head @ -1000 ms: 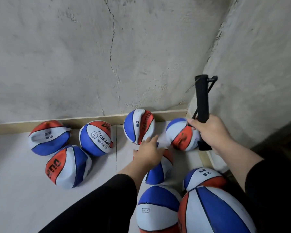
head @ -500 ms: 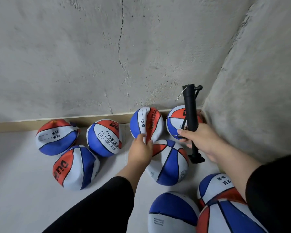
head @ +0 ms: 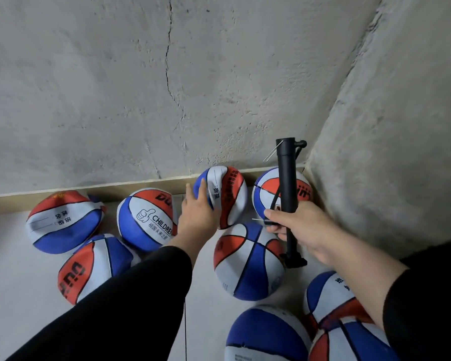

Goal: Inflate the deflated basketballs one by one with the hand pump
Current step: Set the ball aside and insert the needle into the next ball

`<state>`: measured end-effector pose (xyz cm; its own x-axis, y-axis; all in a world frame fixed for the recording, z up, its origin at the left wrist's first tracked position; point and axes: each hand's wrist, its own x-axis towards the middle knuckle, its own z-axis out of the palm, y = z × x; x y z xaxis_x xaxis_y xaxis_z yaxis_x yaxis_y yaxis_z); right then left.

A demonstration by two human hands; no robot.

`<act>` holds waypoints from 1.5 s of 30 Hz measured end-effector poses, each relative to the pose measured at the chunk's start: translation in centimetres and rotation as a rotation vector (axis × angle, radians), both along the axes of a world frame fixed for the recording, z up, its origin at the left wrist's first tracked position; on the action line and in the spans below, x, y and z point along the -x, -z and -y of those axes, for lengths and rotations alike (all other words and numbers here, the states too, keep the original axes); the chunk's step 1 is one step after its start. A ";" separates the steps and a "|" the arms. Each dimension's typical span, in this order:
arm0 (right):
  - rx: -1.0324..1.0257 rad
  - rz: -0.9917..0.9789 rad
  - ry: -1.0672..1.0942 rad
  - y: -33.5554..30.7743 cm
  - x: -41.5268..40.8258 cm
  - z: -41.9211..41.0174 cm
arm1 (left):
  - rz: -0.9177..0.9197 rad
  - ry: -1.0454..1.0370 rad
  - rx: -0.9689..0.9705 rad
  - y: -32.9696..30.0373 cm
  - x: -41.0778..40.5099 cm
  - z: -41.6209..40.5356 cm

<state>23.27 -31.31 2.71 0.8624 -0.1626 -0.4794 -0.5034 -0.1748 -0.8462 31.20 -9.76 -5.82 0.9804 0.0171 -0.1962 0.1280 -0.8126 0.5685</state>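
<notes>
head cam looks down into a corner of two rough concrete walls (head: 115, 87), crack running down the back one. red/white/blue basketballs lie on the pale floor (head: 8, 282) along a tan baseboard (head: 146, 185).

left hand (head: 197, 214), black sleeve, reaches fwd w/ fingers (head: 193, 190) spread open, palm resting on the left side of a folded, caved-in ball (head: 227, 196) leaning at the baseboard. not gripping it, just touching.

right hand (head: 301, 227) is closed around the hand pump (head: 287, 194), held about upright. black barrel sticks up above the fist, t-handle end pokes out below at the wrist side. thin hose loops along the barrel; a needle shows near the top and another thin metal tip just left of the fingers.

behind the pump, in the corner, sits another ball (head: 268, 194). just below both hands a rounder ball (head: 249, 261) sits on the floor, near the pump's lower end.

left group: a flattened ball w/ writing (head: 63, 222), a ball w/ thumbs-up logo (head: 146, 220) marked "children", and a dented ball (head: 94, 267) in front, partly under the left sleeve.

bottom right: three more balls, partly cut off by frame edge and right arm; can't tell how full.
</notes>
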 end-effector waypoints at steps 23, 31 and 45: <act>-0.053 0.022 0.013 -1.8 1.5 2.3 | -0.155 -0.386 0.305 -0.1 -1.4 1.8; -0.110 0.132 0.063 -5.0 1.6 2.4 | 0.076 -0.614 0.713 -6.5 0.3 1.6; -0.328 0.494 0.074 -22.2 6.8 -4.6 | 0.037 -0.625 1.241 -25.5 12.2 -4.0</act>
<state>16.44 -26.72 24.95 0.9880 -0.1421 -0.0597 -0.0373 0.1554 -0.9871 19.00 -5.80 19.66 0.8799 0.2850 -0.3803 0.2485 0.4061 0.8794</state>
